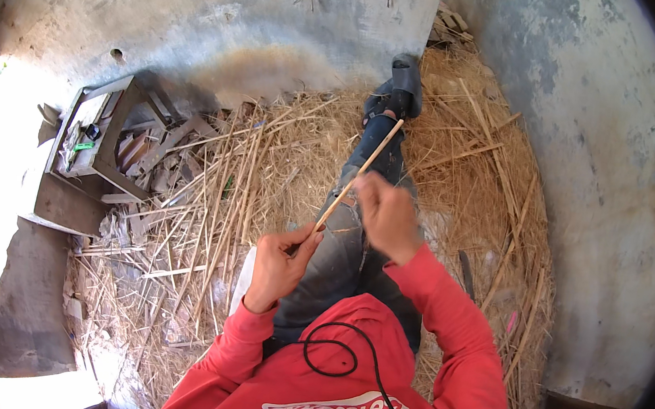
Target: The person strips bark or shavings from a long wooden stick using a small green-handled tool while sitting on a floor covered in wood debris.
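A thin, pale stick (pixel 382 146), perhaps split bamboo or cane, slants over my outstretched legs (pixel 353 263). Its lower end is pinched between the thumb and fingers of my left hand (pixel 277 269), and its upper end reaches toward my feet. My right hand (pixel 391 219) is closed, with its fingertips against or just beside the middle of the stick. Slight blur and the curled fingers hide whatever it may hold, so I cannot tell if a tool is in it.
Shavings and long strips (pixel 243 172) cover the floor around my legs. On the left stands a worn wooden stool or small table (pixel 84 131) bearing a green item (pixel 84 146). Stained walls (pixel 584 192) rise ahead and on the right. A black cord (pixel 376 349) lies over my red sweatshirt.
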`<action>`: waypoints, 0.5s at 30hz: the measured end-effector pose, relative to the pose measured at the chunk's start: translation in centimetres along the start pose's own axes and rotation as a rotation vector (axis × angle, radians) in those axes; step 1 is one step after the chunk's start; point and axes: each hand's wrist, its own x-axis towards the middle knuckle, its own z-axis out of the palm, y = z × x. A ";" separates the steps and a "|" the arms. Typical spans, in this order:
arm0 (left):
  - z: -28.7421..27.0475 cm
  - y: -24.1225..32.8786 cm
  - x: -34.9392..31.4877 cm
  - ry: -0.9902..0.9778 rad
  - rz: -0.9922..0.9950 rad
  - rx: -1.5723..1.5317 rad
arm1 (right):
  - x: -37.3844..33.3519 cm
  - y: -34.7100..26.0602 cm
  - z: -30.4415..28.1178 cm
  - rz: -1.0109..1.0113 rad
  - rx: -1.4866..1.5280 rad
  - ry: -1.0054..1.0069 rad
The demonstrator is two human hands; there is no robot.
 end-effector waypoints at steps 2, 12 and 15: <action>-0.2 0.8 -0.2 -0.036 -0.087 0.105 | 0.0 0.4 0.4 0.036 0.006 0.050; -0.2 0.3 0.0 0.057 -0.008 0.187 | -1.1 -0.4 1.4 -0.063 -0.002 -0.009; -0.3 1.0 -0.3 0.041 -0.047 0.234 | -1.0 -0.7 1.6 -0.002 0.043 -0.060</action>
